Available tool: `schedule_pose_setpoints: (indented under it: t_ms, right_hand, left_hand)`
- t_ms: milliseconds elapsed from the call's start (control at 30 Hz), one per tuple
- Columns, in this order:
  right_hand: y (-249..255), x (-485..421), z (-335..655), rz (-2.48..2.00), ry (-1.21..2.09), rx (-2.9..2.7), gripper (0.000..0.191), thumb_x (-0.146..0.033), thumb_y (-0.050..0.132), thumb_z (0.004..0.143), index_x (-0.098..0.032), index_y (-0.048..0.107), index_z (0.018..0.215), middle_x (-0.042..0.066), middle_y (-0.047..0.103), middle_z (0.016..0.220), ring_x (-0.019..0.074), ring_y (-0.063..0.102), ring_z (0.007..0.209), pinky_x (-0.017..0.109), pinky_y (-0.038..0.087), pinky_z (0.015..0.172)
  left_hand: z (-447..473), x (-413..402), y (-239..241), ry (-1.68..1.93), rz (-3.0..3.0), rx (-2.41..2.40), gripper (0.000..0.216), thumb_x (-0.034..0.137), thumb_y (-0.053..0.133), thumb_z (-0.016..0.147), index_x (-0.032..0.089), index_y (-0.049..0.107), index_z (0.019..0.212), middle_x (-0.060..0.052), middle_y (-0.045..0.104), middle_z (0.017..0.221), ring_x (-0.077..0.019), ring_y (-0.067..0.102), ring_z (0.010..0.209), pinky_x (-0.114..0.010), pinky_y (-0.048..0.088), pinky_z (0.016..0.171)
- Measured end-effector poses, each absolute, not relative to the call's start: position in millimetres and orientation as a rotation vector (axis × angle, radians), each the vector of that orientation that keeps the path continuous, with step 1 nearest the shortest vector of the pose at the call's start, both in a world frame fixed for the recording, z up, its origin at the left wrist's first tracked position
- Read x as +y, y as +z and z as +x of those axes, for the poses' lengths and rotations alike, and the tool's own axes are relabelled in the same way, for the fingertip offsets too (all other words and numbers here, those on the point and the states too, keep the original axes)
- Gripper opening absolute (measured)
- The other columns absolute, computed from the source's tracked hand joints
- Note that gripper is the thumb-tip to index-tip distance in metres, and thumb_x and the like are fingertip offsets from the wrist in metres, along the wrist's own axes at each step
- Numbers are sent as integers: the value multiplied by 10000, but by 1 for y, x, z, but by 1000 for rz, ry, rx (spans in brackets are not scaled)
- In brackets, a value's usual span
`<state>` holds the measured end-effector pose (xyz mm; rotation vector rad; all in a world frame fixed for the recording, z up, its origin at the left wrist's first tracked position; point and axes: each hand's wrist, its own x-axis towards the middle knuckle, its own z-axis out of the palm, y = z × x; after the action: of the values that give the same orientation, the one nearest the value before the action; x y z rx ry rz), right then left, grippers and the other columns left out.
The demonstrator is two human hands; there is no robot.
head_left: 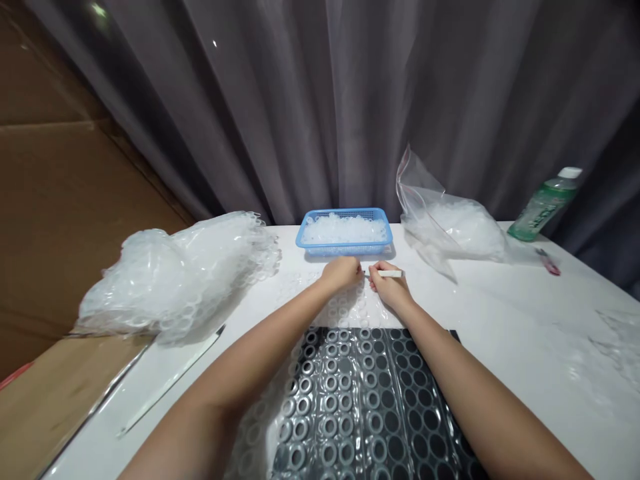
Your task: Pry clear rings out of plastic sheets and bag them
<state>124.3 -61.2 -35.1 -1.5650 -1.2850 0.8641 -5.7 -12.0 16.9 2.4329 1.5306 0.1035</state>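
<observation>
A clear plastic sheet of moulded rings (350, 393) lies on a black mat (400, 373) in front of me and runs up onto the white table. My left hand (341, 273) rests closed at the sheet's far end, fingers pinched together on something too small to make out. My right hand (387, 285) is closed on a small white stick-like tool (390, 273), whose tip points toward the left hand's fingers. Just behind both hands stands a blue basket (344, 249) holding loose clear rings.
A heap of clear ring sheets (180, 273) lies at the left. A clear zip bag of rings (450, 227) sits right of the basket, with a green bottle (544, 205) and a small pink item (549, 265) beyond. Brown cardboard (60, 213) lines the left edge; a grey curtain hangs behind.
</observation>
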Motion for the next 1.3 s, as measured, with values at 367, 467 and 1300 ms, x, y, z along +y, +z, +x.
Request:
schedule_pose_setpoints:
  t_ms: [367, 467, 1300]
  right_hand:
    - [-36, -62, 123, -1477, 867, -1205, 291, -456, 454, 797, -202, 576, 728, -6, 622, 606, 128, 605, 537, 213, 459, 497]
    - [-37, -64, 123, -1438, 893, -1091, 327, -498, 451, 795, -197, 575, 760, -8, 596, 564, 127, 571, 474, 212, 443, 427]
    - [-35, -73, 125, -1442, 797, -1223, 314, -464, 425, 820, -205, 554, 698, -1, 581, 549, 133, 552, 450, 221, 425, 410]
  left_hand:
    - [-37, -9, 1, 684, 2112, 1541, 360, 278, 214, 904, 136, 545, 881, -44, 609, 741, -111, 563, 585, -203, 406, 531]
    - [-35, -17, -3, 703, 2174, 1489, 283, 345, 369, 870, 146, 541, 763, -8, 550, 630, -123, 518, 577, -214, 369, 540]
    - [-30, -20, -2, 663, 2212, 1499, 552, 302, 58, 934, 135, 549, 746, -27, 527, 549, -136, 462, 488, -244, 363, 506]
